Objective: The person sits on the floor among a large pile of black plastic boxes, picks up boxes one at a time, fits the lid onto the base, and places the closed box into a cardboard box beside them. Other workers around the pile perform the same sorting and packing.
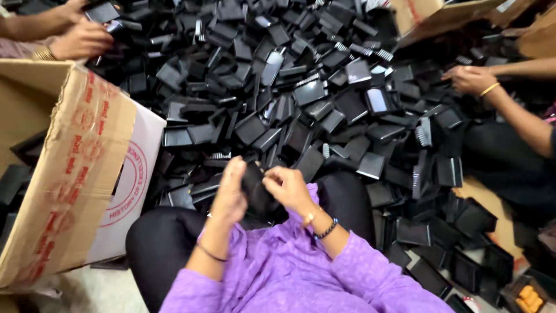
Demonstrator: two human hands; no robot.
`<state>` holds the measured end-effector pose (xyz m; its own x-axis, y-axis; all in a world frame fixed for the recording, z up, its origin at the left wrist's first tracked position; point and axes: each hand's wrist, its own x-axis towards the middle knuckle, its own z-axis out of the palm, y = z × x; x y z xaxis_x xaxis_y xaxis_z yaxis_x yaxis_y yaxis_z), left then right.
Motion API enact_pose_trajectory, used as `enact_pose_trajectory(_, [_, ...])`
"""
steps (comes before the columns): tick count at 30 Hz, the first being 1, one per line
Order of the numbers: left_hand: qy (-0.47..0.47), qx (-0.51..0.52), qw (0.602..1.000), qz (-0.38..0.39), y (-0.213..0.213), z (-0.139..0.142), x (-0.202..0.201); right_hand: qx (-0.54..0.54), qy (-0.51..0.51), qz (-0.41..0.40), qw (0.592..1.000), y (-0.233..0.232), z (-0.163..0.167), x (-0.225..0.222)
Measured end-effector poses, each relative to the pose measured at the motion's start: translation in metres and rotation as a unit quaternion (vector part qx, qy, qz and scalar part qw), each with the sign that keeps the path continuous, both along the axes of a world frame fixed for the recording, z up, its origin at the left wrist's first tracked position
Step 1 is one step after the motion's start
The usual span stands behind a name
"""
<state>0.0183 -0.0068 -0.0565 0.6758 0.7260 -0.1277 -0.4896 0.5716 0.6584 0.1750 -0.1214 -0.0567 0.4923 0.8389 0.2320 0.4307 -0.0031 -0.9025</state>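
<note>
Sitting between left hand (230,194) and right hand (288,188) (both gripping): black part (255,186).

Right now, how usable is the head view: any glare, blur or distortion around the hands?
Head view: even light; pale glare on the glossy black trays in the pile; slight motion softness on the left hand, the right hand and the black piece between them; wide-angle bending along the cardboard box at the left.

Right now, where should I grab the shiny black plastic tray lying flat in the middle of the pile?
Take the shiny black rectangular plastic tray by its two long rims, coming straight down from above. It lies nearly flat, open side up, on top of the heap of black plastic pieces, so its thin raised edges are free to pinch, probably without shifting its neighbours.
</note>
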Motion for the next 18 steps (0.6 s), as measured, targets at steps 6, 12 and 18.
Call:
enact_pose_trajectory(6, [0.014,-0.058,0.994,0.088,0.006,-0.010,0.001,-0.211,-0.183,-0.146,0.949,-0.030,0.005,0.052])
enact_pose_trajectory(12, [0.026,-0.117,0.991,0.054,0.019,-0.021,-0.010,-0.287,-0.161,-0.206,0.922,0.008,-0.044,0.079])
enact_pose_trajectory(18, [0.107,-0.107,0.986,0.064,0.012,-0.019,-0.006,-0.040,-0.115,-0.119,0.985,0.008,-0.012,0.038])
